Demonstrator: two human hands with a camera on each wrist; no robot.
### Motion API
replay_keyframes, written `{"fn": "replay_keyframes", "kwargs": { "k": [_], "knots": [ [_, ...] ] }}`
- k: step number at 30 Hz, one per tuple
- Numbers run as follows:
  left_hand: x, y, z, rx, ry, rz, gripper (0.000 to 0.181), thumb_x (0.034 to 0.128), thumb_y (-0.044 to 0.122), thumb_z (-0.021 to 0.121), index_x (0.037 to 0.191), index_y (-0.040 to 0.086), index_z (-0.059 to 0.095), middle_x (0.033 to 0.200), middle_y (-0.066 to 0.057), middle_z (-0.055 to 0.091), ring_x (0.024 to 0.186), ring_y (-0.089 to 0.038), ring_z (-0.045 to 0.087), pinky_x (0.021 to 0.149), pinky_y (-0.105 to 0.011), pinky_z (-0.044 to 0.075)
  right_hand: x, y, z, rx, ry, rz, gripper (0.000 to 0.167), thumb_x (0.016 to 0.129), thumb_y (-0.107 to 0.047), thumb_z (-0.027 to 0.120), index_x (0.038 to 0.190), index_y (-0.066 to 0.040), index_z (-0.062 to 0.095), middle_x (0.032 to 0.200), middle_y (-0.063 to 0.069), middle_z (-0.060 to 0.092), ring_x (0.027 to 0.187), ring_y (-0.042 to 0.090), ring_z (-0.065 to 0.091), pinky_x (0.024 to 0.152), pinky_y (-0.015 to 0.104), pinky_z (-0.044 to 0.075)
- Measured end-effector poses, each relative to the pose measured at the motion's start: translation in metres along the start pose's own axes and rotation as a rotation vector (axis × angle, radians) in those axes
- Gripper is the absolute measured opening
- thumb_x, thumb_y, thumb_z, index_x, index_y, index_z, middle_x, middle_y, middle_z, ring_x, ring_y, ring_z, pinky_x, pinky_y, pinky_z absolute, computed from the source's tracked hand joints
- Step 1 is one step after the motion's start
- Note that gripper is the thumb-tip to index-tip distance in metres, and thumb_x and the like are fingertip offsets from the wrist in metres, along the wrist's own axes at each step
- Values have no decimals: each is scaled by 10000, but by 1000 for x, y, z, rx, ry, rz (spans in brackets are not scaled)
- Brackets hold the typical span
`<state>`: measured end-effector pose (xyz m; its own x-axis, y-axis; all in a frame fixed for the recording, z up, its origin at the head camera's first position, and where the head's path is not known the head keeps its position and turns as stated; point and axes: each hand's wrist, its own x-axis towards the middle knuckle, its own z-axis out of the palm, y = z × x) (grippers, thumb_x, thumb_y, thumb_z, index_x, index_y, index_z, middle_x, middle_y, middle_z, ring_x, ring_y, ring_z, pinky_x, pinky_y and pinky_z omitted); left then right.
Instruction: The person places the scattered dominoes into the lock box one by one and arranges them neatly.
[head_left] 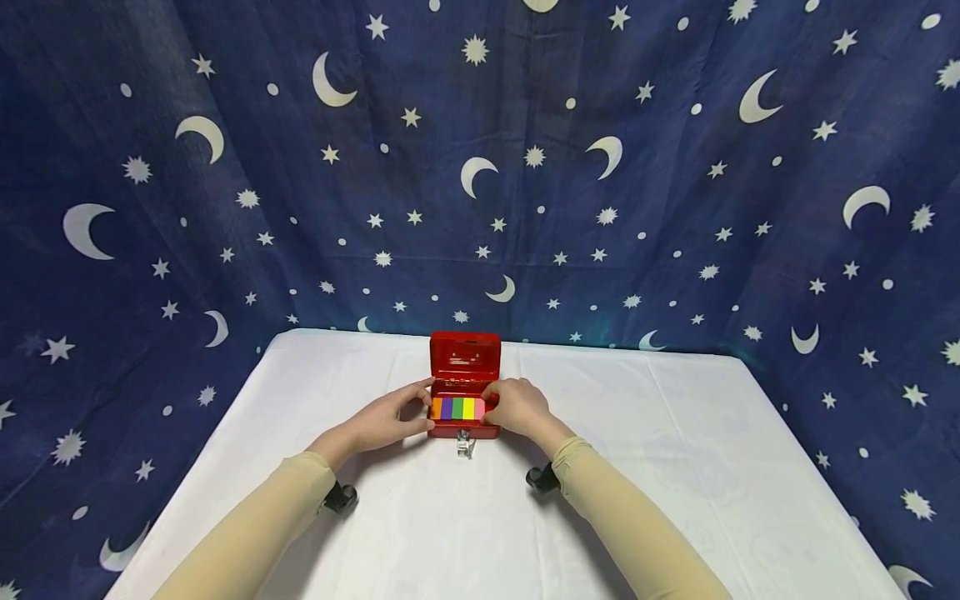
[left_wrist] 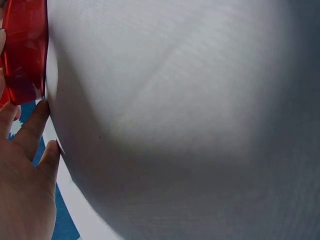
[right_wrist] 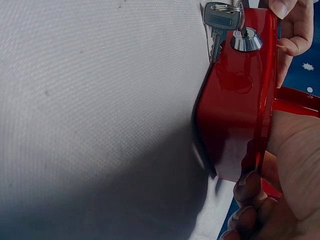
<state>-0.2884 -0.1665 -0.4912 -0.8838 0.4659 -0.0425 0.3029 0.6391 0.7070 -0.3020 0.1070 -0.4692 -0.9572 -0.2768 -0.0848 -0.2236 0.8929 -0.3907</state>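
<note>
A red metal cash box (head_left: 465, 432) stands on the table with its lid (head_left: 465, 354) raised at the back. Inside lies a row of bright blocks: orange (head_left: 437, 408), purple (head_left: 447, 408), green (head_left: 458, 408), yellow (head_left: 468, 408) and pink (head_left: 479, 408). My left hand (head_left: 390, 417) holds the box's left end, thumb at the front corner and index finger towards the back. Over the right end, my right hand (head_left: 517, 407) reaches in and pinches the pink block; its fingertips are partly hidden. Its other fingers (right_wrist: 248, 186) curl outside the right wall.
Keys (right_wrist: 221, 20) hang from the lock (right_wrist: 246, 40) on the box's front. A white cloth covers the table (head_left: 420, 533). Behind it hangs a dark blue curtain (head_left: 420, 183) with moons and stars. Black wrist mounts (head_left: 341, 498) sit below both sleeves.
</note>
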Motion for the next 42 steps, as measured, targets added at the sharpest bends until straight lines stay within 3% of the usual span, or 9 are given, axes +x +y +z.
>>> {"fn": "replay_keyframes", "kwargs": {
  "k": [20,30,37,42],
  "knots": [
    [-1,0,-3,2,-11,11,317,932,445,730,1125,245,578,1645,97,321,1514,-236,285,1194,-564,245,-3,0,-6,29,12,-5,405,799,-325,852,1161,-168,764,977,-11,704,894,217,559,790,400,510],
    [0,-1,-1,1,-5,16,315,932,442,726,1126,241,580,1640,92,334,1506,-234,307,1184,-571,264,-7,-2,-12,45,42,-28,408,832,-328,820,1195,-154,755,1078,27,726,961,241,587,837,423,509],
    [-1,0,-1,-2,-7,12,326,929,448,727,1123,233,577,1643,81,331,1508,-244,302,1186,-577,255,-13,1,-19,84,36,-20,434,840,-338,823,1229,-165,740,882,-17,645,861,207,543,719,370,472],
    [-2,3,-2,-9,-11,4,310,935,424,724,1122,227,576,1648,75,324,1514,-256,289,1193,-582,235,-18,8,-26,98,53,-27,442,845,-339,817,1242,-162,733,835,-30,619,817,189,537,681,348,452]
  ]
}}
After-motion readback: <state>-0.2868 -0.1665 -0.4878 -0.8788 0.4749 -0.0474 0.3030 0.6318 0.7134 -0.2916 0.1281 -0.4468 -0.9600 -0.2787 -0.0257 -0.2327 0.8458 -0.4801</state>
